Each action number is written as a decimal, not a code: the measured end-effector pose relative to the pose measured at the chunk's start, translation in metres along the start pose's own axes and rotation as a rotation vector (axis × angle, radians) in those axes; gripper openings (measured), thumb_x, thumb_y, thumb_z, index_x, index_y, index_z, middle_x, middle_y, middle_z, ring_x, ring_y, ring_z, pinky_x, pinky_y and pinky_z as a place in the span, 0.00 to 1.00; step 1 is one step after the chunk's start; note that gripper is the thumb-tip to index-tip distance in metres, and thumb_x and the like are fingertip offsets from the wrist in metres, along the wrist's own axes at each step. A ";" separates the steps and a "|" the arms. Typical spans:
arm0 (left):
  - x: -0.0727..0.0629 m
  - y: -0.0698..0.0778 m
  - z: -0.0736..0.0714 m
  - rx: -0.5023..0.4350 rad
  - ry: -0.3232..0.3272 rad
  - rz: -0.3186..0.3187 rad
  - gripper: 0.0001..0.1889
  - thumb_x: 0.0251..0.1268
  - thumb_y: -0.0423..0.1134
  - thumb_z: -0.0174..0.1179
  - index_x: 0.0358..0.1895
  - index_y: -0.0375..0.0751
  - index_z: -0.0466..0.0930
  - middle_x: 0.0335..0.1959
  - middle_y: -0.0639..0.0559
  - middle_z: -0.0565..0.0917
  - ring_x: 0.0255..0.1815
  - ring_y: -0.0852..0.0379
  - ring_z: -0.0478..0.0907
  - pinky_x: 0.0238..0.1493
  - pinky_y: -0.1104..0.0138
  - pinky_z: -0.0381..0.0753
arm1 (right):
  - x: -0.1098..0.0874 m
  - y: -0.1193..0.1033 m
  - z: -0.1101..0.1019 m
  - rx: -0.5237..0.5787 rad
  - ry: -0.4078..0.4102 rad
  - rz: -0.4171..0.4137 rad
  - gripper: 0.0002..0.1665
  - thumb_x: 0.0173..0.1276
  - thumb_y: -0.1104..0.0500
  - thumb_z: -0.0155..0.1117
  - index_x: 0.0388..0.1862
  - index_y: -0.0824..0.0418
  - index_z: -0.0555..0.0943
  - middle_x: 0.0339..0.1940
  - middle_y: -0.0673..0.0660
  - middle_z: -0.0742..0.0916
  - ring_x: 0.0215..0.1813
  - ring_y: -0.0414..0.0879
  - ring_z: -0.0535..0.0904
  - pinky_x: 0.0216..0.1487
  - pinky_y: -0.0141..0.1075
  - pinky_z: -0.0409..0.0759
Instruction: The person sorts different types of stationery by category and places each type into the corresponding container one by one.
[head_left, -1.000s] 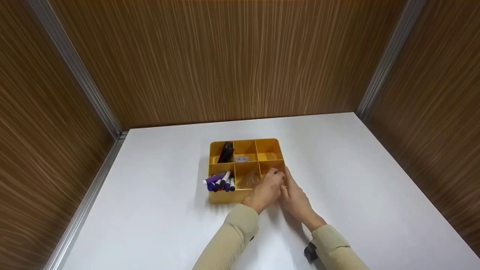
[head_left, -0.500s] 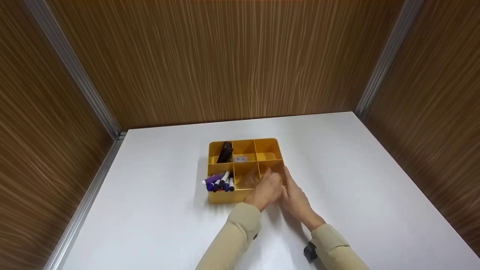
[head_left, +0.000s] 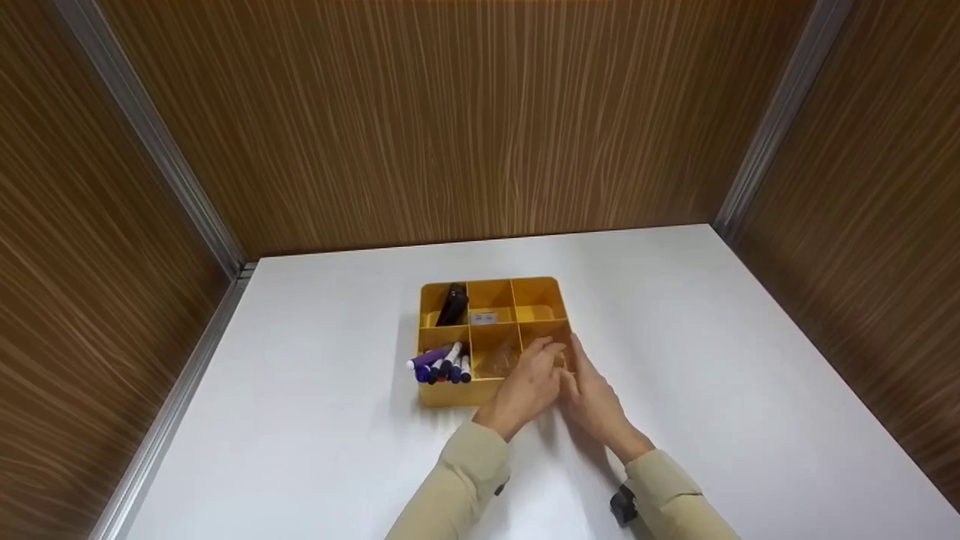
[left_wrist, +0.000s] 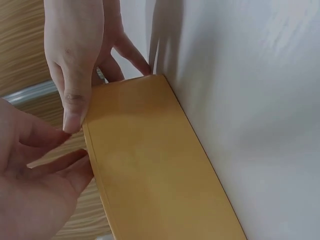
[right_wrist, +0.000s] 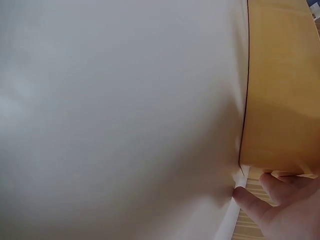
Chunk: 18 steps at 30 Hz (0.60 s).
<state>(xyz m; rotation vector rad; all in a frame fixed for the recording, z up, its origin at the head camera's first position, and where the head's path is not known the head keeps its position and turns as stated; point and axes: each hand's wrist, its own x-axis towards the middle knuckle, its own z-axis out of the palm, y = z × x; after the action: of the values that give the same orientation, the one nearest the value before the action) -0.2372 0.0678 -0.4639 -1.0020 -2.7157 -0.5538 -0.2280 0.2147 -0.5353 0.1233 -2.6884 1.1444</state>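
Observation:
A yellow six-compartment desk organizer (head_left: 450, 396) stands on the white table. My left hand (head_left: 527, 390) reaches over its front right compartment, with some fingertips hidden inside. In the left wrist view the thumb and fingers of the left hand (left_wrist: 37, 180) are apart at the rim, and no held thing shows. My right hand (head_left: 596, 403) holds the organizer's front right corner, its thumb at the rim and its fingers along the outer right wall. Something see-through lies in that compartment, partly hidden. Clear plastic (head_left: 496, 361) fills part of the front middle compartment.
Several markers (head_left: 442, 365) lean in the front left compartment, sticking out over the rim. A black stapler-like object (head_left: 452, 305) lies in the back left one. A small whitish block (head_left: 484, 318) sits in the back middle one. Wood-grain panels (head_left: 465, 127) enclose the table.
My left hand's fingers dipped deeper into the front right compartment, then rose and spread a little. The right hand and the organizer keep their places.

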 end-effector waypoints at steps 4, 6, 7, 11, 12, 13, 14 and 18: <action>-0.014 -0.008 -0.011 -0.308 0.085 -0.105 0.18 0.70 0.27 0.52 0.62 0.34 0.76 0.65 0.38 0.76 0.65 0.46 0.76 0.66 0.60 0.76 | 0.001 0.000 -0.001 0.014 0.002 -0.013 0.40 0.79 0.53 0.50 0.81 0.63 0.47 0.76 0.69 0.65 0.70 0.67 0.70 0.70 0.59 0.67; -0.024 -0.013 -0.017 -0.357 0.093 -0.145 0.19 0.72 0.28 0.52 0.63 0.36 0.75 0.66 0.40 0.74 0.66 0.46 0.75 0.65 0.60 0.75 | 0.002 -0.001 -0.001 0.025 -0.009 -0.015 0.41 0.79 0.52 0.50 0.81 0.63 0.46 0.77 0.69 0.64 0.71 0.67 0.69 0.71 0.59 0.66; -0.029 -0.016 -0.021 -0.373 0.095 -0.167 0.19 0.72 0.29 0.51 0.64 0.37 0.74 0.68 0.41 0.74 0.67 0.46 0.74 0.66 0.60 0.75 | 0.003 0.000 -0.001 0.026 -0.017 -0.011 0.41 0.79 0.51 0.49 0.81 0.63 0.46 0.78 0.68 0.63 0.71 0.67 0.68 0.71 0.59 0.65; -0.056 -0.028 -0.033 -0.432 0.107 -0.245 0.21 0.75 0.32 0.49 0.68 0.42 0.72 0.71 0.45 0.70 0.70 0.47 0.71 0.67 0.59 0.73 | 0.003 0.002 -0.004 0.031 -0.047 0.001 0.41 0.80 0.50 0.48 0.81 0.61 0.44 0.78 0.68 0.62 0.72 0.68 0.67 0.72 0.59 0.64; -0.063 -0.031 -0.036 -0.430 0.116 -0.253 0.21 0.75 0.32 0.49 0.69 0.43 0.71 0.72 0.46 0.69 0.71 0.47 0.70 0.68 0.58 0.73 | 0.003 0.004 -0.005 0.030 -0.057 0.006 0.41 0.80 0.49 0.47 0.82 0.61 0.43 0.78 0.68 0.62 0.71 0.67 0.68 0.72 0.59 0.64; -0.071 -0.035 -0.039 -0.412 0.134 -0.251 0.21 0.75 0.32 0.49 0.69 0.43 0.71 0.73 0.46 0.68 0.72 0.47 0.69 0.68 0.58 0.72 | 0.003 0.004 -0.006 0.037 -0.067 0.011 0.42 0.80 0.49 0.47 0.82 0.60 0.43 0.79 0.67 0.62 0.71 0.67 0.69 0.72 0.59 0.64; -0.078 -0.039 -0.043 -0.393 0.152 -0.249 0.22 0.75 0.33 0.49 0.69 0.42 0.70 0.73 0.46 0.68 0.73 0.47 0.68 0.68 0.58 0.72 | 0.003 0.005 -0.008 0.050 -0.083 0.018 0.42 0.80 0.48 0.48 0.82 0.59 0.42 0.79 0.66 0.61 0.71 0.67 0.69 0.73 0.59 0.63; -0.106 -0.055 -0.058 -0.237 0.266 -0.211 0.25 0.72 0.33 0.54 0.70 0.40 0.68 0.73 0.44 0.67 0.73 0.45 0.67 0.68 0.58 0.72 | 0.005 0.004 -0.021 0.119 -0.161 0.026 0.46 0.78 0.43 0.49 0.82 0.56 0.40 0.81 0.64 0.57 0.76 0.64 0.62 0.76 0.59 0.57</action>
<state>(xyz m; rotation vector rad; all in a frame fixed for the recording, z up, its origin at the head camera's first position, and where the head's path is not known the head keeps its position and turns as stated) -0.1909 -0.0567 -0.4589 -0.6353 -2.5705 -0.9898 -0.2298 0.2326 -0.5233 0.2086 -2.7664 1.3569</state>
